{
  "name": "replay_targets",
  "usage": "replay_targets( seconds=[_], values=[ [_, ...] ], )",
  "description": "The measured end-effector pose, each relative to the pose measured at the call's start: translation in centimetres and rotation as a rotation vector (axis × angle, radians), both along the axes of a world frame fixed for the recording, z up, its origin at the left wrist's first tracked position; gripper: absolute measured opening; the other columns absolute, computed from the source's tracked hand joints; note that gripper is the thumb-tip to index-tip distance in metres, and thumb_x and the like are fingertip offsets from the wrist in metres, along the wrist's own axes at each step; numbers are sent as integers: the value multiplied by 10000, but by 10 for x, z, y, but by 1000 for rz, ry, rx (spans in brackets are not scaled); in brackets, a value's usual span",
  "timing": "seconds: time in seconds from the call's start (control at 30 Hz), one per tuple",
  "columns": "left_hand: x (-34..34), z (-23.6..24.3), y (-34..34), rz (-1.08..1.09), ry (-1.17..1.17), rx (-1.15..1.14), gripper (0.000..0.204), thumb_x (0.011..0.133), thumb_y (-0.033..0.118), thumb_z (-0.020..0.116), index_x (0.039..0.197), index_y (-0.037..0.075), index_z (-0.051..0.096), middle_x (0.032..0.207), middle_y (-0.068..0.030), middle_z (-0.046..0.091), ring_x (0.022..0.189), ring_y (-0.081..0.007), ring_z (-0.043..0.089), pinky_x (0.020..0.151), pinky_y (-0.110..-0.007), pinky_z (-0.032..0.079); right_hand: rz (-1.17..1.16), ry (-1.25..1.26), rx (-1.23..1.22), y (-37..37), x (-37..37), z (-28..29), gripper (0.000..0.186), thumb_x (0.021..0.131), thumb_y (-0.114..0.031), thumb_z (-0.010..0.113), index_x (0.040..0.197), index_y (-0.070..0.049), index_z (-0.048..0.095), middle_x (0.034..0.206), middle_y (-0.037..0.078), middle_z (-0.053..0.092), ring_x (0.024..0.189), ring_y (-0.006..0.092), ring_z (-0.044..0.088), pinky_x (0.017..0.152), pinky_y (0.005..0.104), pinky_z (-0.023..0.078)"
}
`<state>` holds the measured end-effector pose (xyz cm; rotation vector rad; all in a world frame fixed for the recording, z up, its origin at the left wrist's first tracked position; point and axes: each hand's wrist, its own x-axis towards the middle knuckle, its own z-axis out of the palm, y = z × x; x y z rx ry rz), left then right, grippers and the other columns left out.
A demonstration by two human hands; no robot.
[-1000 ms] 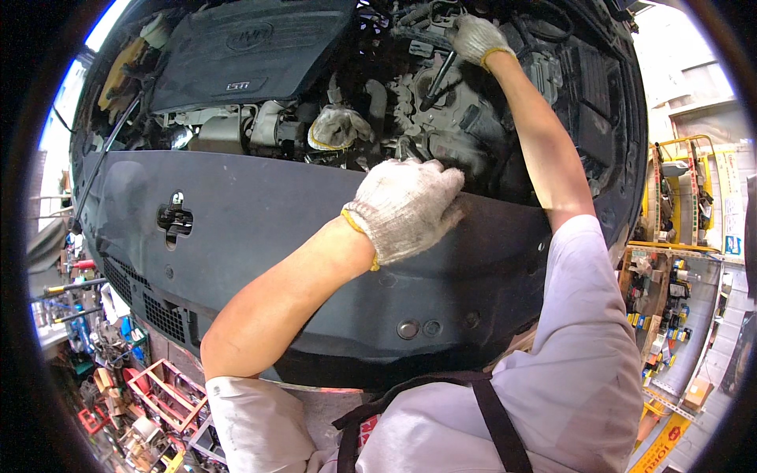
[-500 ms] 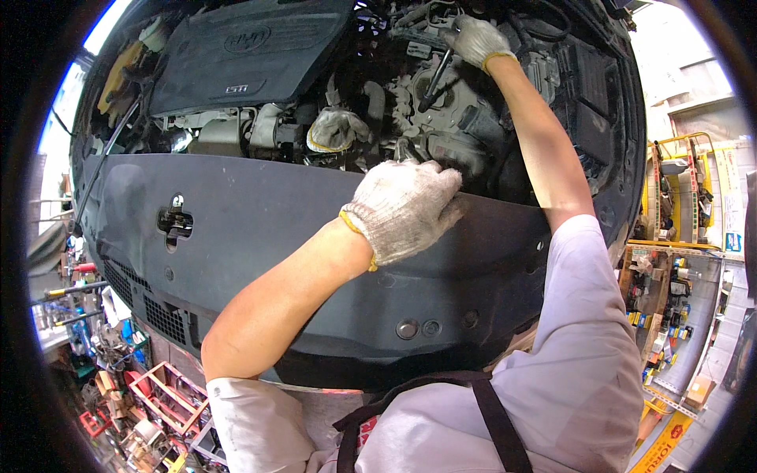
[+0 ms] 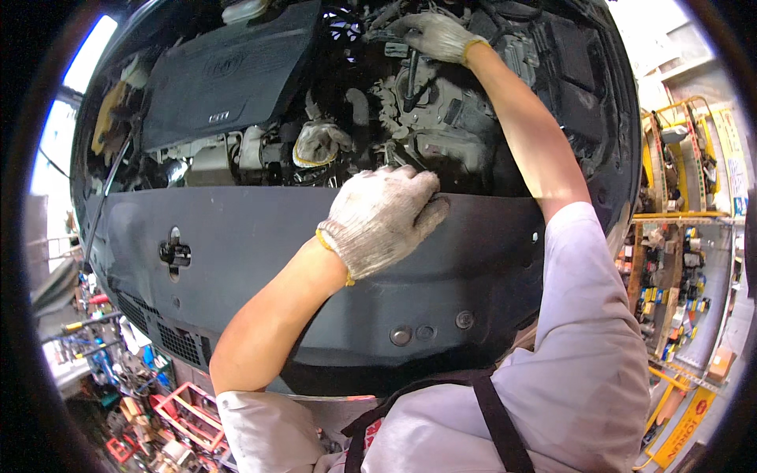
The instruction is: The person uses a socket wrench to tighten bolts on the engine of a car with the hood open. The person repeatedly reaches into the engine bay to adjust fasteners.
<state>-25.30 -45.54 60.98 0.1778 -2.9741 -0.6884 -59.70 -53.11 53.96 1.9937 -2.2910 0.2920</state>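
White knit gloves cover both hands. The right hand [image 3: 438, 35] is stretched far into the engine bay, at the top of the view, and its fingers are curled around the upper end of a dark tool [image 3: 411, 79] — a slim handle whose long axis runs almost straight down from the palm into the engine [image 3: 441, 118]. So the tool lies below the right fingers, with its lower tip among the grey metal parts; what the tip meets there I cannot tell, it is in shadow.

The left hand [image 3: 382, 217] is much nearer to the body. It rests on the rear edge of the front panel [image 3: 260, 260], fingers pressed together and bent over this edge toward the engine, holding nothing; it looks like a support for leaning. Between the two hands there is a clear gap, and the tool is well apart from the left hand — only the right one reaches it.

A spare glove [image 3: 318, 144] lies crumpled in the bay, left of the left hand's fingertips, beside the black engine cover [image 3: 229, 75].
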Motion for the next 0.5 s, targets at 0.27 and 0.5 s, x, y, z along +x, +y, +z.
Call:
replay_targets(
  seconds=[0.27, 0.5],
  values=[
    [-3, 8, -1, -29, -34, 32, 296, 938, 319, 624, 1084, 64, 656, 958, -158, 658, 908, -361, 642, 779, -452, 530, -344, 87, 51, 1, 46, 13, 377, 937, -398, 566, 1136, -97, 672, 1092, 175, 707, 1025, 372, 680, 899, 496, 549],
    [8, 10, -35, 296, 53, 222, 265, 921, 195, 692, 1135, 38, 685, 1059, -103, 713, 939, -204, 676, 830, -305, 527, -188, -183, -43, -5, 36, 7, 301, 837, -145, 535, 1063, -21, 690, 1059, 218, 714, 983, 372, 703, 821, 494, 569]
  ],
)
